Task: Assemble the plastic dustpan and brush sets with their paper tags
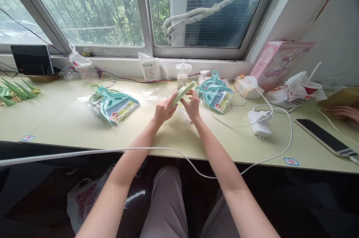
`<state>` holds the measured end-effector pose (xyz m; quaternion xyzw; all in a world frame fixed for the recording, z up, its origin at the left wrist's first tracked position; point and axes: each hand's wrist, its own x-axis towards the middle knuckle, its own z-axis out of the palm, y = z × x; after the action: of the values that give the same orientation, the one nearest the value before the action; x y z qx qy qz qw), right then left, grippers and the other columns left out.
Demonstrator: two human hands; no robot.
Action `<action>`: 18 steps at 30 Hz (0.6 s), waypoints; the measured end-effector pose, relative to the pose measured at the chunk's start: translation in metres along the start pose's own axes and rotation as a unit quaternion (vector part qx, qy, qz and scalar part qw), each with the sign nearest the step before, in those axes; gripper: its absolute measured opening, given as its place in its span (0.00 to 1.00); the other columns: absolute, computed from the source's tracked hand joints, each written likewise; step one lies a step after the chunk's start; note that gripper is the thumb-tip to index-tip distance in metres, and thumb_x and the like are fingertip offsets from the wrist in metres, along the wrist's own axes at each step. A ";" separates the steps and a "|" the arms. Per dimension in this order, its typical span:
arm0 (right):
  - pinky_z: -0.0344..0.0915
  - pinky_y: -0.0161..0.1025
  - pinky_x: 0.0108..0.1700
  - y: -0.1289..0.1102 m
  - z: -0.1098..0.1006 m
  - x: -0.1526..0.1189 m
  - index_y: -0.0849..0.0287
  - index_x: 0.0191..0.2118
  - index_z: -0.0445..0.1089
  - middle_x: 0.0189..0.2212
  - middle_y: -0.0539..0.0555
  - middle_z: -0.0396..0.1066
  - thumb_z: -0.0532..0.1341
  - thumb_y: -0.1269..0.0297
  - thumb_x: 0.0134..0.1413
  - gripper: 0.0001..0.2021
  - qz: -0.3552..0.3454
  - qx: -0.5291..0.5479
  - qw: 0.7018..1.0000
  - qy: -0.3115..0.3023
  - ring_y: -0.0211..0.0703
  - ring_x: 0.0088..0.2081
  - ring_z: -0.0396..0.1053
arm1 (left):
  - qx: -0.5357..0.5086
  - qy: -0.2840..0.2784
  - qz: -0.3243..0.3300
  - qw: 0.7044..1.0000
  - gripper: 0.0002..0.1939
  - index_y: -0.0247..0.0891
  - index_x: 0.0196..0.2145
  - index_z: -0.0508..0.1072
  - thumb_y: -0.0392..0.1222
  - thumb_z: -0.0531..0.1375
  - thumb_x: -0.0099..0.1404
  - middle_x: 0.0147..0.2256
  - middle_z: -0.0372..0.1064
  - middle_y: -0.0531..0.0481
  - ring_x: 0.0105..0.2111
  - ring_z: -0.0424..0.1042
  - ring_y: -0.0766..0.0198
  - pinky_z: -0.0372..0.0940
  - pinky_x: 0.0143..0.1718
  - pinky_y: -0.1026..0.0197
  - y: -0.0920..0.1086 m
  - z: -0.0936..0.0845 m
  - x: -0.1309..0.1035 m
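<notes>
My left hand [166,109] is closed around a light green dustpan [183,92], which is tilted and seen nearly edge-on above the table. My right hand [192,105] has its fingers bent against the dustpan's lower right side. Under the hands lies a printed card [185,113], partly hidden by them. To the left is a pile of bagged teal brush-and-dustpan sets [116,105], a green handle showing behind. Close by on the right lie more teal sets [214,92] with colourful label cards.
A clear plastic wrapper [153,95] and a lidded cup [182,75] are behind my hands. On the right are a power strip [259,124] with loose white cables, a tissue box [248,86], a phone [325,137] and another person's hand [343,112]. A white cable crosses the table's front edge.
</notes>
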<state>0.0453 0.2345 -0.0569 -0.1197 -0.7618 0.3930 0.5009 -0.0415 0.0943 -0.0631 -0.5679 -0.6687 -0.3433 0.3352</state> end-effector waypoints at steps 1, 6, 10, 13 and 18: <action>0.67 0.44 0.46 -0.002 0.001 0.000 0.58 0.47 0.65 0.44 0.57 0.70 0.65 0.53 0.51 0.21 0.000 0.009 1.000 0.003 0.46 0.44 0.69 | 0.014 -0.006 0.010 1.000 0.28 0.37 0.66 0.56 0.51 0.47 0.72 0.49 0.73 0.37 0.39 0.76 0.57 0.68 0.36 0.61 -0.001 -0.001 0.000; 0.71 0.42 0.45 -0.010 0.006 -0.006 0.59 0.41 0.69 0.38 0.55 0.74 0.64 0.58 0.50 0.14 0.055 0.076 0.996 -0.011 0.44 0.39 0.73 | 0.016 -0.027 0.048 0.998 0.28 0.38 0.66 0.56 0.49 0.47 0.72 0.45 0.75 0.39 0.35 0.76 0.59 0.67 0.33 0.62 -0.005 -0.004 0.000; 0.71 0.41 0.45 -0.011 0.002 -0.003 0.59 0.33 0.71 0.31 0.52 0.74 0.63 0.63 0.46 0.07 0.047 0.097 0.994 -0.022 0.43 0.34 0.74 | -0.037 0.001 0.024 0.999 0.26 0.41 0.65 0.57 0.49 0.46 0.73 0.43 0.76 0.41 0.36 0.76 0.61 0.66 0.34 0.63 -0.009 -0.004 -0.001; 0.71 0.39 0.41 -0.014 -0.003 0.000 0.59 0.30 0.72 0.27 0.51 0.74 0.63 0.63 0.44 0.07 0.034 0.081 0.996 -0.027 0.43 0.31 0.73 | -0.084 0.018 -0.007 0.996 0.25 0.41 0.64 0.60 0.50 0.46 0.73 0.49 0.73 0.40 0.39 0.76 0.60 0.68 0.38 0.62 -0.009 -0.004 -0.001; 0.70 0.39 0.37 -0.024 -0.007 0.001 0.59 0.30 0.74 0.28 0.53 0.75 0.63 0.59 0.46 0.08 0.043 0.045 0.997 -0.044 0.43 0.29 0.73 | -0.156 0.037 -0.106 0.981 0.25 0.41 0.61 0.66 0.52 0.46 0.72 0.51 0.72 0.41 0.41 0.74 0.59 0.67 0.42 0.60 -0.001 0.001 0.000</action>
<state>0.0556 0.2230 -0.0377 -0.1125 -0.7589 0.4525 0.4546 -0.0429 0.0947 -0.0636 -0.5256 -0.6509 -0.4977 0.2289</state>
